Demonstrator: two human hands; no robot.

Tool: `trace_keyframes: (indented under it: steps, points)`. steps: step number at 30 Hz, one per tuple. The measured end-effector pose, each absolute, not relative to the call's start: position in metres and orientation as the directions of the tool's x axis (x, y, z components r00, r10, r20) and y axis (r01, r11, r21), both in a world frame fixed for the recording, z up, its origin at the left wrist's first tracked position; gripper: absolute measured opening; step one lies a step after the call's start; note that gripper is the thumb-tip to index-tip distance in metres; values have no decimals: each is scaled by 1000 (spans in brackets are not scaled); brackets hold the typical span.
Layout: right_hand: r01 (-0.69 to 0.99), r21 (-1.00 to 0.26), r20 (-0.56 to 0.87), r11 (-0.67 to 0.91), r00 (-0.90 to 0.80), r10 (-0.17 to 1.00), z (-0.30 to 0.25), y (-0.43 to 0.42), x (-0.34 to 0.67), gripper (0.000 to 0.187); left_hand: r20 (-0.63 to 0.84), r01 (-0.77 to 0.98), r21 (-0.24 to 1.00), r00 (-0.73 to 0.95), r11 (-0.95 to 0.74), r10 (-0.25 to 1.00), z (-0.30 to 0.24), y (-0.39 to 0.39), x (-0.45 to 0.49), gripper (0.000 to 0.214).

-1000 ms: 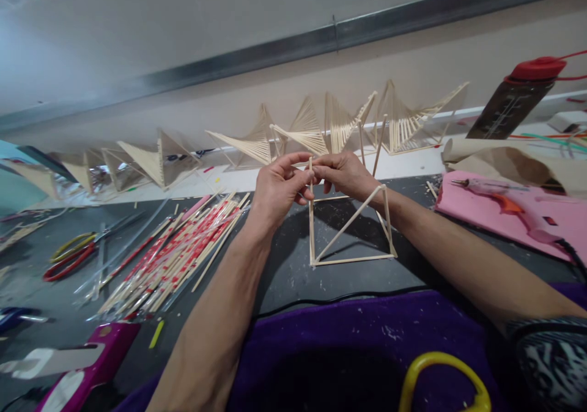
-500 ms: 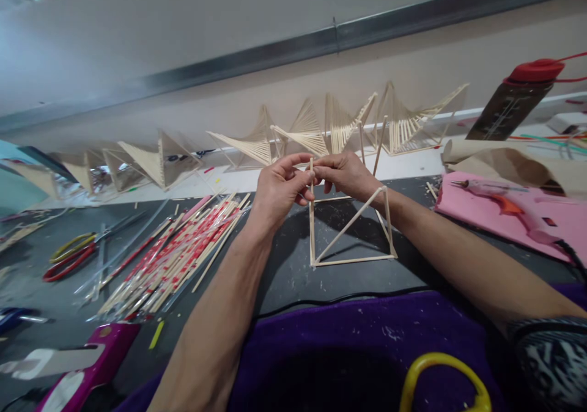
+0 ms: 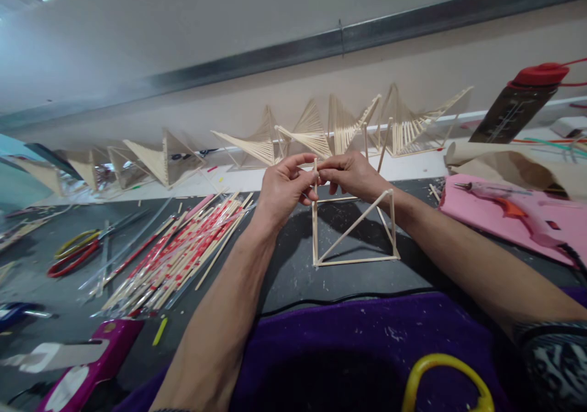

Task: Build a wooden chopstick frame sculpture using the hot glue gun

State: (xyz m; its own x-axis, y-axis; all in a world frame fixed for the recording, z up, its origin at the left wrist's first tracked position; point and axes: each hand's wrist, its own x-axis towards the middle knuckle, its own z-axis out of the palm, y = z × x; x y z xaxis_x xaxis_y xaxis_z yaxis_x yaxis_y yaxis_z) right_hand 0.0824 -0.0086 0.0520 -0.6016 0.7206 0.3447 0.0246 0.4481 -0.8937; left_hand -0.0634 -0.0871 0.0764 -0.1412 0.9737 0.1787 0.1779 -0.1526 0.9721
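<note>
Dark grey worktop (image 3: 293, 277), speckled with pale debris, seen from above the person's own forearms. The left hand (image 3: 282, 189) and right hand (image 3: 355, 176) meet at the centre. Each is closed in a fingertip pinch on the top end of the upright stick (image 3: 315, 228), the left from 9 o'clock and the right from 3 o'clock.

This stick rises from the near-left corner of the stick frame (image 3: 358, 260), which stands on the worktop at 6 o'clock of the hands, its base resting flat. 1 diagonal stick crosses the frame's near face up to a second upright under the right wrist.

- At 8 o'clock of the left hand: a bundle of wrapped sticks (image 3: 178, 253).
- At 3 o'clock of the right hand, well apart: a glue gun (image 3: 504, 207) on a pink pad (image 3: 557, 219).
- At 12 o'clock: a row of finished stick models (image 3: 316, 134) along the wall.
- At 6 o'clock of the frame: a purple cloth (image 3: 367, 332).
</note>
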Motion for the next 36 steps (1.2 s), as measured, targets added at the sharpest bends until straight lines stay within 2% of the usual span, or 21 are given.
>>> trace_keyframes:
  steps: [14,18,26,29,33,36]
  points:
    - [90,-890,306,446,-608,733,53,-5,86,22,171,173,974,-140,-146,975,77,-87,-64,41]
    - [113,-904,264,412,-610,747,67,-7,95,25,168,184,973,-134,-142,977,78,-88,-64,39]
    - [154,-861,293,485,-628,721,114,-30,133,20,180,188,970,-122,-156,976,77,-90,-63,36]
    - [108,-840,377,532,-588,716,134,-45,146,19,185,200,967,-128,-157,974,76,-90,-62,36]
    - [45,-800,519,598,-446,729,158,-79,155,16,187,208,965,-132,-157,974,77,-90,-61,37]
    - [71,-781,512,620,-496,702,158,-111,157,15,191,199,966,-119,-165,974,76,-90,-60,37]
